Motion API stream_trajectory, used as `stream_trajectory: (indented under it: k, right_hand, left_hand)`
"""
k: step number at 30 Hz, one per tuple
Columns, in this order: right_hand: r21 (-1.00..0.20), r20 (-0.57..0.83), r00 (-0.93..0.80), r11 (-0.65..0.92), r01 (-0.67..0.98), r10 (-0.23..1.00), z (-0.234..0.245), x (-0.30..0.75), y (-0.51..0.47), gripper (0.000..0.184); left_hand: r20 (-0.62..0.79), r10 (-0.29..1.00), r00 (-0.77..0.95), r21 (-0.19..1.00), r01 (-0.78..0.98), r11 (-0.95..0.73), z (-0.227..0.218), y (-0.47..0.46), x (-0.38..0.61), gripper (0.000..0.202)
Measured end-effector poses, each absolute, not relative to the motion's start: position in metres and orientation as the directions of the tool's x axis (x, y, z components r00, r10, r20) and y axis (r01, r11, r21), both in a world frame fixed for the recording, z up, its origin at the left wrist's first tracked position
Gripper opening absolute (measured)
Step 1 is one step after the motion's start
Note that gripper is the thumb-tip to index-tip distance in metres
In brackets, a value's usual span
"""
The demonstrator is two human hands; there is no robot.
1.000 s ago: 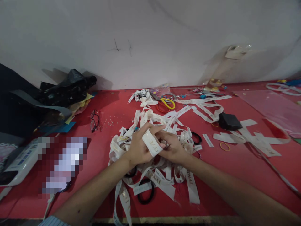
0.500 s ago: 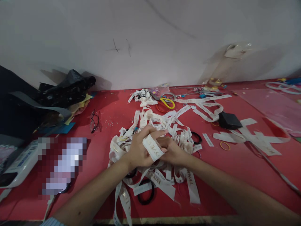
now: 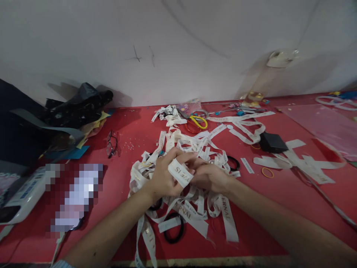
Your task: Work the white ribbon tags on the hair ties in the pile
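Note:
Over a heap of printed white ribbons (image 3: 139,173), my two hands meet. My left hand (image 3: 166,175) is closed around a white ribbon (image 3: 180,173) with gold lettering, which loops across the back of its fingers. From the right, my right hand (image 3: 213,176) comes in with its fingers curled at the same ribbon, touching the left fingertips. The inner fingers and whatever lies between them are partly hidden. Black hair ties (image 3: 173,227) lie among the ribbons below the hands.
Yellow-handled scissors (image 3: 198,122) lie behind the heap. A black box (image 3: 273,142) and more ribbon lie on the right of the red table (image 3: 251,242). Glasses (image 3: 111,144), a phone (image 3: 76,197) with a cable and a dark bag (image 3: 19,119) are on the left.
The ribbon around my left hand has shifted, so different letters show. My right hand has turned and moved slightly right. The heap looks the same.

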State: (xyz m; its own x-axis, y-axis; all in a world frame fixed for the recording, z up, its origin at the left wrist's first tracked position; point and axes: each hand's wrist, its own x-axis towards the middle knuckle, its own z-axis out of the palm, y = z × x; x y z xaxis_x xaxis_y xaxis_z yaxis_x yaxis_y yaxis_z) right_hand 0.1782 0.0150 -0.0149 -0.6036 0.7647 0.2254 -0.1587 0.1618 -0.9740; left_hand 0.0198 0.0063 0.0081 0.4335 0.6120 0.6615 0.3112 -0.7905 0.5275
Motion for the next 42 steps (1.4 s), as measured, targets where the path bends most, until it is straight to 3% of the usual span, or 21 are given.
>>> stream_trajectory:
  k: [3,5,8,14,21,26,30,32,34,36,38,40,42]
  right_hand:
    - [-0.972,0.156,-0.633,0.002,-0.237,0.759,-0.007,0.179,0.014,0.011]
    - [-0.893,0.057,-0.674,-0.264,-0.364,0.737,0.002,0.179,0.012,0.008]
    - [-0.774,0.03,-0.727,-0.445,-0.451,0.686,0.011,0.177,0.008,0.013]
    - [-0.726,-0.026,-0.716,-0.506,-0.467,0.698,0.007,0.175,0.003,0.043]
    - [-0.733,-0.087,-0.578,-0.445,-0.514,0.812,-0.001,0.173,0.005,0.037]
    - [-0.825,-0.03,-0.489,-0.297,-0.481,0.872,-0.001,0.173,0.006,0.033]
    - [-0.909,0.058,-0.484,-0.154,-0.387,0.873,-0.007,0.174,0.004,0.038]
    - [-0.954,0.143,-0.446,0.002,-0.301,0.884,-0.009,0.173,0.001,0.037]
    - [-0.958,0.274,-0.345,0.223,-0.18,0.898,-0.01,0.174,-0.003,0.041]
    - [-0.887,0.454,-0.214,0.462,-0.018,0.865,-0.009,0.175,-0.005,0.048]
    - [-0.725,0.653,-0.156,0.671,0.154,0.741,-0.005,0.177,-0.007,0.046]
    - [-0.52,0.793,-0.19,0.806,0.283,0.578,0.001,0.179,-0.007,0.037]
    - [-0.386,0.846,-0.246,0.862,0.329,0.473,0.005,0.179,-0.007,0.026]
  left_hand:
    - [0.682,0.591,0.43,0.532,0.264,-0.805,0.008,0.004,0.021,0.054]
    - [0.686,0.599,0.414,0.541,0.261,-0.799,0.008,0.004,0.022,0.053]
    - [0.665,0.628,0.404,0.557,0.291,-0.778,0.007,0.006,0.021,0.054]
    - [0.648,0.668,0.366,0.544,0.392,-0.742,0.003,0.007,0.023,0.054]
    - [0.618,0.705,0.348,0.545,0.456,-0.704,-0.004,0.011,0.023,0.054]
    - [0.65,0.665,0.367,0.523,0.419,-0.742,-0.005,0.011,0.021,0.061]
    - [0.647,0.648,0.401,0.488,0.435,-0.756,-0.006,0.009,0.019,0.053]
    - [0.642,0.667,0.379,0.523,0.42,-0.742,-0.007,0.011,0.018,0.045]
    - [0.633,0.695,0.341,0.579,0.388,-0.717,-0.008,0.013,0.018,0.053]
    - [0.637,0.704,0.315,0.608,0.355,-0.71,-0.009,0.016,0.018,0.069]
    - [0.659,0.676,0.33,0.589,0.332,-0.737,-0.009,0.017,0.018,0.074]
    - [0.677,0.64,0.363,0.551,0.325,-0.768,-0.009,0.016,0.018,0.066]
    - [0.655,0.637,0.406,0.539,0.34,-0.771,-0.007,0.014,0.018,0.053]
